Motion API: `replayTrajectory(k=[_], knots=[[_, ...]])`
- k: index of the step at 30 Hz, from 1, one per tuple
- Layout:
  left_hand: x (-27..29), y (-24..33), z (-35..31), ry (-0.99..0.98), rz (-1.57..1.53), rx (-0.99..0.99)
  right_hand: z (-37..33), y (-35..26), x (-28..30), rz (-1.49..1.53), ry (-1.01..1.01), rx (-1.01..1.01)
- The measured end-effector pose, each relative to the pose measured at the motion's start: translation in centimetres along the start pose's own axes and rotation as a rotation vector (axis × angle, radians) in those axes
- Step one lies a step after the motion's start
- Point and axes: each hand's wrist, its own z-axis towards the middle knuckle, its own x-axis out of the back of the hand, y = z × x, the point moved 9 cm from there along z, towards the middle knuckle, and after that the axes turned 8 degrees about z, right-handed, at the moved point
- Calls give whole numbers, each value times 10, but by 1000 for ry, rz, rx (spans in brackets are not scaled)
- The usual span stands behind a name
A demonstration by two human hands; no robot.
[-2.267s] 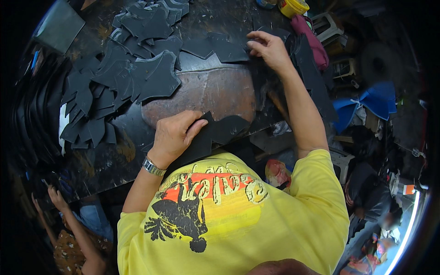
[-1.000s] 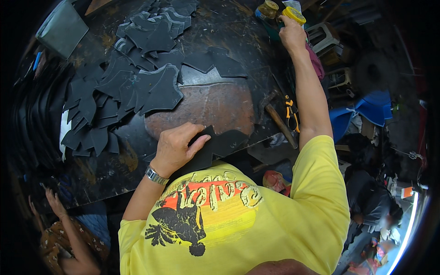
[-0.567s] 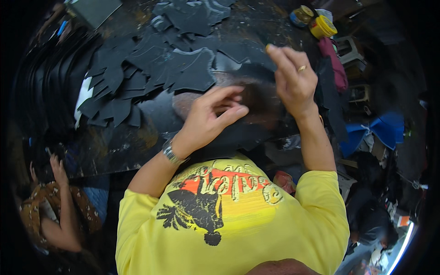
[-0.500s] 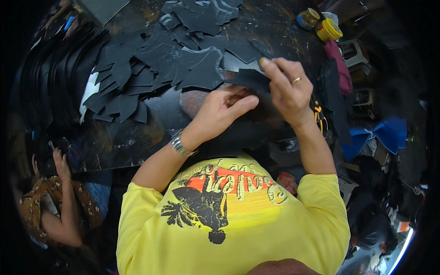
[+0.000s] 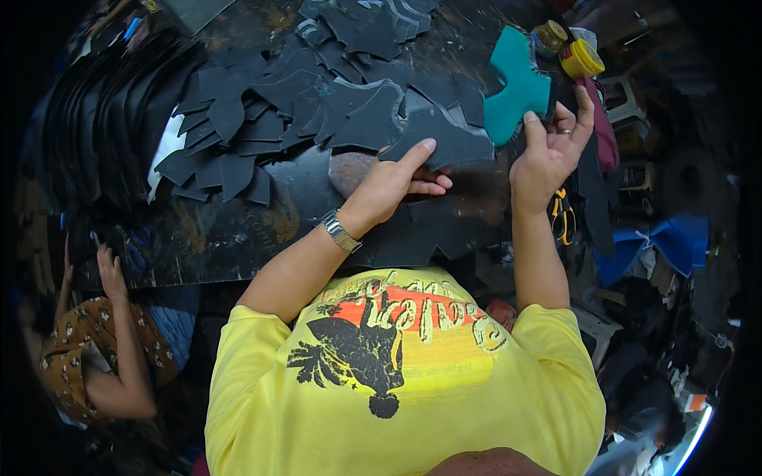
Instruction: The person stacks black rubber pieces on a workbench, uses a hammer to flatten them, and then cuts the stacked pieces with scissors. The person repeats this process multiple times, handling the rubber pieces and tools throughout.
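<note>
My left hand (image 5: 397, 178) grips a flat black cut piece (image 5: 454, 144), thumb on top and fingers partly hidden beneath it. At the right, my right hand (image 5: 552, 155) has its thumb and fingers spread apart. Its thumb tip overlaps the lower edge of a teal cut piece (image 5: 520, 87) with fuzzy edges; I see no finger closed round it. Beyond my left hand lies a spread of similar black cut pieces (image 5: 349, 111). A brown rounded slab (image 5: 347, 172) shows partly beside my left wrist.
Black curved sheets (image 5: 111, 119) stand stacked at the left of the dark table (image 5: 230, 246). A yellow tub (image 5: 582, 59) and a jar (image 5: 549, 38) sit at the far right. Orange-handled pliers (image 5: 563, 218) lie beside my right forearm. Another person's hand (image 5: 111, 274) is at the lower left.
My right hand has moved right and its fingers have spread. The teal piece has come into sight beside it. My left hand has shifted right and now holds the black piece.
</note>
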Motion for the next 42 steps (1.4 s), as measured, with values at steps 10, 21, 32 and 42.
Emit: replayTrajectory(k=[10,21,32,42], knots=[[3,17,-3,87,116,-169,-11,61,35,375,276,-365],[2,16,-1,72,118,-208,-6,72,41,355,326,-371],[5,14,0,91,78,-207,-3,79,53,364,405,-393],[18,15,2,104,7,-206,65,54,106,-241,249,-57]])
